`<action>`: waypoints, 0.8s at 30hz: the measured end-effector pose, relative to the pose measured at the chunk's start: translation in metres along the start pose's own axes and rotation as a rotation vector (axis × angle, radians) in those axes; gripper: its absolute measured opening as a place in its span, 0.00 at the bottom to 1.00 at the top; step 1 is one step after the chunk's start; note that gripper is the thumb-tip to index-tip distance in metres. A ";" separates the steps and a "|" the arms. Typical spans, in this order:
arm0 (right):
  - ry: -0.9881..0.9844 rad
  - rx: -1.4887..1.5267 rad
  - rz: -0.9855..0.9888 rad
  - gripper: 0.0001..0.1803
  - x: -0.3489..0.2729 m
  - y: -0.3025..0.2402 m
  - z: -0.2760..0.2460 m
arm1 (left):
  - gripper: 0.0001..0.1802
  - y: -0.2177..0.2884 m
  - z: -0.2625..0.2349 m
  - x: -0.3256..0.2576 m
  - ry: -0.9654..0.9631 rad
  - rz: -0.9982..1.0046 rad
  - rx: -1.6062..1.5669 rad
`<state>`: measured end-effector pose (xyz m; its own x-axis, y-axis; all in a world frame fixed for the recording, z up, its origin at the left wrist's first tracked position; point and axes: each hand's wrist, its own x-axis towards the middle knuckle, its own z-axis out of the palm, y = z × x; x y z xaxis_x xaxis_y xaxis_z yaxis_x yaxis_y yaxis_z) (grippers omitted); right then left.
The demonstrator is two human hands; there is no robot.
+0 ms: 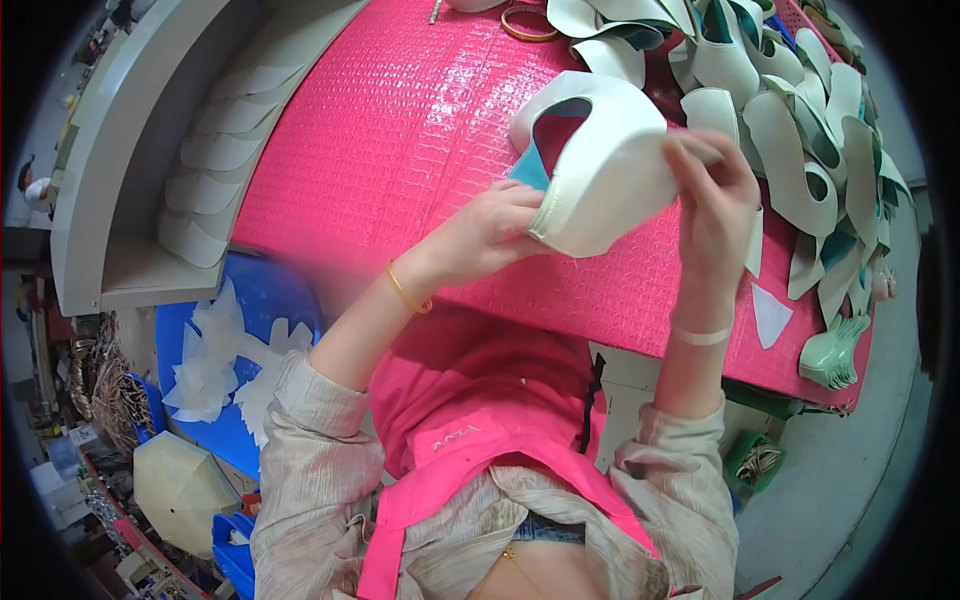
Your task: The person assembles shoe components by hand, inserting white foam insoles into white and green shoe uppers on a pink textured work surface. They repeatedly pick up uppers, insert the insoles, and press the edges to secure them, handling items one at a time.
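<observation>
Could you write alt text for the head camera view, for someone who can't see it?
The left hand grips a white shoe upper over a pink table, the right hand at its right end. More uppers lie heaped at right; pale pieces line a grey unit at left.

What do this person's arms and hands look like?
The left hand and right hand are ungloved. Rumpled beige sleeves stop well short of the wrists. A thin yellow bangle circles the left wrist, a pale band the right.
</observation>
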<state>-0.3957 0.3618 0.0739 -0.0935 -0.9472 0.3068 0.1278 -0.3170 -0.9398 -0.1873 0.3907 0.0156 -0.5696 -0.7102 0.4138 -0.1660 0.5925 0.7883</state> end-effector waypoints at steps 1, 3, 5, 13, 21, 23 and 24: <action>-0.022 -0.015 0.040 0.06 0.007 0.007 0.000 | 0.12 0.001 -0.001 -0.002 -0.005 -0.003 -0.018; -0.075 -0.049 0.123 0.06 0.013 0.024 -0.007 | 0.11 0.001 -0.002 -0.007 -0.006 -0.013 -0.056; -0.069 -0.064 0.123 0.06 0.011 0.032 -0.007 | 0.10 0.008 0.000 -0.006 0.015 -0.004 -0.051; -0.073 0.032 0.228 0.07 -0.005 0.049 0.006 | 0.12 0.002 0.016 -0.024 0.155 -0.205 -0.266; -0.172 -0.169 0.056 0.07 -0.030 0.049 0.028 | 0.27 0.023 0.028 -0.008 0.309 -0.619 -0.796; -0.091 -0.529 -0.153 0.18 -0.013 0.064 0.020 | 0.29 0.020 0.036 -0.009 0.399 -0.538 -0.904; 0.012 -0.431 -0.016 0.22 0.000 0.076 0.015 | 0.29 0.021 0.037 -0.010 0.425 -0.514 -0.939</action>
<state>-0.3709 0.3373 0.0047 -0.1036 -0.9410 0.3221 -0.2973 -0.2797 -0.9129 -0.2149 0.4240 0.0113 -0.2615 -0.9623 -0.0753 0.4664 -0.1943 0.8630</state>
